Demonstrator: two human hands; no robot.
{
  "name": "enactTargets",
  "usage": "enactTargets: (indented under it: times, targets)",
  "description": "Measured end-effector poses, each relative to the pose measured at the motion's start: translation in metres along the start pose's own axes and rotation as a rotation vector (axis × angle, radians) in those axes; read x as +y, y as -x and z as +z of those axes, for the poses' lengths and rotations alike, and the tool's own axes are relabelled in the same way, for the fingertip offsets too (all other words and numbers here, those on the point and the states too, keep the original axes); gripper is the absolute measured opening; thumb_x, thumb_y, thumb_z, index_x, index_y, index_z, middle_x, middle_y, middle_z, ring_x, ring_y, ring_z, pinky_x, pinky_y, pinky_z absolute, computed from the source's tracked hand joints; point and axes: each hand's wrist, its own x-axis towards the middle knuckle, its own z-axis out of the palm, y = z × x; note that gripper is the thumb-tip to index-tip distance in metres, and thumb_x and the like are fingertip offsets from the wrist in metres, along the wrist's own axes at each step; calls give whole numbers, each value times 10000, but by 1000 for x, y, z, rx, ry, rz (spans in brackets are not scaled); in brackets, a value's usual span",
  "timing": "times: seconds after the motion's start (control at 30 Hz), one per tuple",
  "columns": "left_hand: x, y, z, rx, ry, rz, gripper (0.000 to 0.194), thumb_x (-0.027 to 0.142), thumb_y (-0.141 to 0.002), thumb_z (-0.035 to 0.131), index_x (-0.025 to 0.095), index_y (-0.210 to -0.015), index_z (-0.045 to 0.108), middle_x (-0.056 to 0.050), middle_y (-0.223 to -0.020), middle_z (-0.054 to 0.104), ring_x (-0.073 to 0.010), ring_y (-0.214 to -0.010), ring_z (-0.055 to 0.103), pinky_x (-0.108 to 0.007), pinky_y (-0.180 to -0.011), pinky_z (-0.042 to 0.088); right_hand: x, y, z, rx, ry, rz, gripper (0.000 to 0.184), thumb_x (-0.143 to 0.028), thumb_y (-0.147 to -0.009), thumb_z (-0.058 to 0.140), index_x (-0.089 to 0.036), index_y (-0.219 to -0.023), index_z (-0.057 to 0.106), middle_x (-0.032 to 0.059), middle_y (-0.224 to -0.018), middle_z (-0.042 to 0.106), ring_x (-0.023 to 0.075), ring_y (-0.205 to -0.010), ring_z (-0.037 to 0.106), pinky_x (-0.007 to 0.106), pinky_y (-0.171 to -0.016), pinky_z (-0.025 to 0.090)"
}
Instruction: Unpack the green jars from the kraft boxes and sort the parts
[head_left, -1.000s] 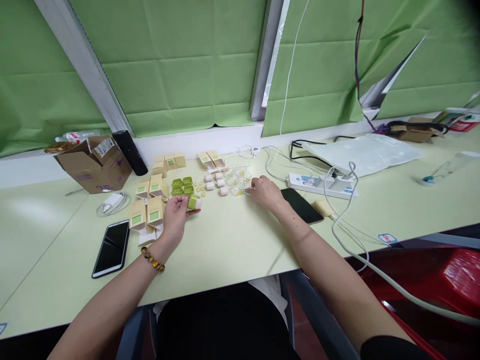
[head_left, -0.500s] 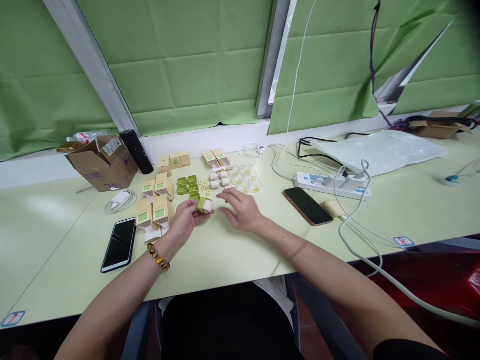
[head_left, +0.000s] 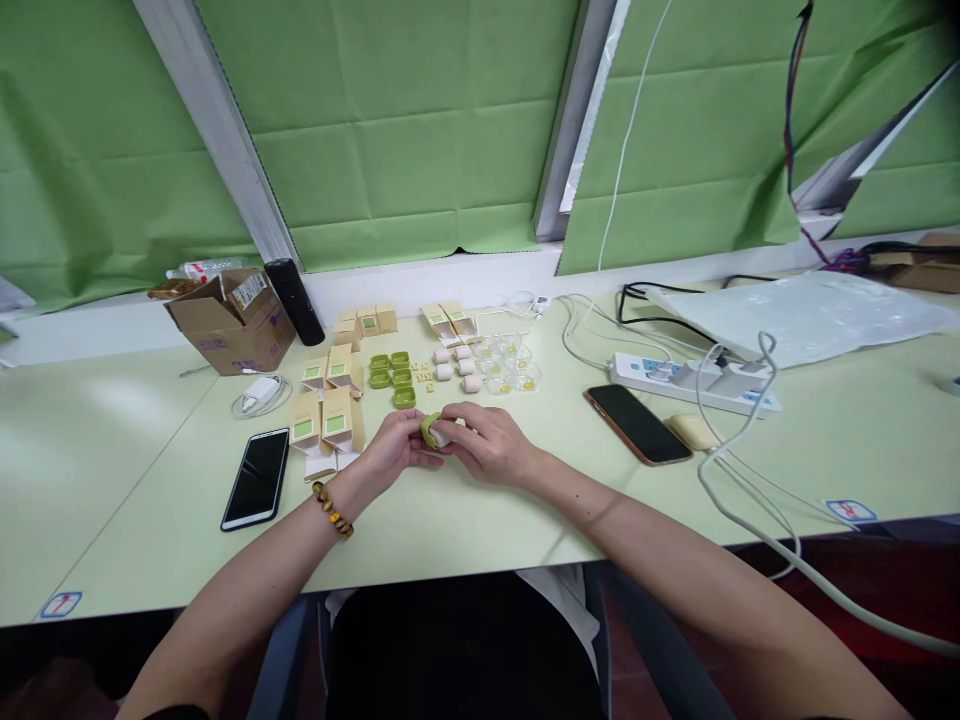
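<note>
L hand (head_left: 403, 441) grasps green case (head_left: 430, 430), held just above the tabletop (head_left: 465, 530) at centre, near the person. R hand (head_left: 493, 443) has fingertips on the pale block (head_left: 443, 432) at the case's R side; fingers hide most of it, so can't tell if they grip or just press. Beaded bracelet (head_left: 332, 510) on L wrist.

Just beyond hands, approx. L to R: five green trays (head_left: 403, 378), tiny yellow pcs (head_left: 425, 377), five loose pale blocks (head_left: 466, 367), clear cups (head_left: 527, 377). Cartons (head_left: 337, 420) w/ green panels crowd the L side, nr L hand; more small cartons (head_left: 367, 322) at back.

Far L: phone (head_left: 256, 480), charger w/ coiled cord (head_left: 260, 391), cardboard box (head_left: 238, 325), blk cylinder (head_left: 295, 302) leaning beside it.

R side's cluttered: second phone (head_left: 637, 425) past R forearm, cream case (head_left: 693, 432) next to it, power strip (head_left: 690, 385) behind, thick white cable (head_left: 832, 598) looping across table edge, plastic bag (head_left: 810, 315) at back.
</note>
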Motion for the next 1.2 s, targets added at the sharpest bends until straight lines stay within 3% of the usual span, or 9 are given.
enactTargets:
  times: [0.1,0.2,0.27,0.33,0.5,0.7,0.9,1.03,1.2]
  targets:
    - [-2,-3,1,67,-92,95,224,328,-856,778,184,-985,665,-57,-781,718,-221,-719,748,-383,-673,658,2,1,2,-24,-17,37,295,-274,-1068,496,-244,-1323,641,128,-1207,716,235,-1018,708,319,-722,561]
    - [-5,-3,1,167,-305,374,239,372,-928,726,206,-1095,689,-103,-981,756,-240,-910,749,-385,-780,650,6,2,2,0,-20,57,288,-272,-1066,515,-217,-1325,630,151,-1216,707,248,-1027,704,325,-716,568]
    - [-6,0,2,170,-475,549,252,366,-970,685,226,-1177,719,-131,-1197,747,-264,-1121,721,-383,-904,622,8,1,-1,11,-9,76,280,-257,-1063,526,-205,-1320,623,162,-1213,703,248,-1005,704,325,-699,565]
    - [-6,4,3,124,-597,633,313,337,-994,659,256,-1291,716,-132,-1340,716,-279,-1264,670,-393,-1005,583,9,0,-3,5,3,98,266,-248,-1064,527,-207,-1308,625,161,-1208,704,241,-977,706,322,-691,565]
    - [-5,10,7,79,-724,672,435,269,-936,724,279,-1371,715,-119,-1363,722,-310,-1249,664,-457,-1097,527,7,-2,-5,38,21,71,253,-252,-1075,525,-194,-1302,622,166,-1202,715,245,-1014,718,332,-710,588]
    - [0,11,9,43,-622,632,337,219,-884,745,269,-1215,785,-103,-1339,743,-308,-1237,678,-446,-1072,553,6,-2,-4,33,16,73,287,-252,-1073,521,-204,-1337,621,164,-1215,713,256,-1009,720,349,-718,603]
    - [-2,8,7,85,-679,660,346,228,-910,725,256,-1250,786,-109,-1317,754,-304,-1228,691,-425,-1040,580,3,-3,-4,-13,69,107,351,-252,-1086,481,-215,-1416,593,158,-1215,709,254,-993,712,342,-712,600]
    - [-5,5,3,88,-667,672,379,236,-904,732,230,-1280,776,-108,-1351,747,-295,-1221,706,-422,-1041,600,2,-3,-1,58,142,47,356,-222,-1092,477,-206,-1440,552,147,-1184,721,229,-953,717,300,-646,569]
    - [-4,4,0,85,-835,689,416,273,-964,645,200,-1366,727,-118,-1389,731,-280,-1222,718,-424,-1045,610,4,-2,1,128,117,6,346,-210,-1086,513,-200,-1431,535,137,-1173,726,203,-881,718,280,-615,550]
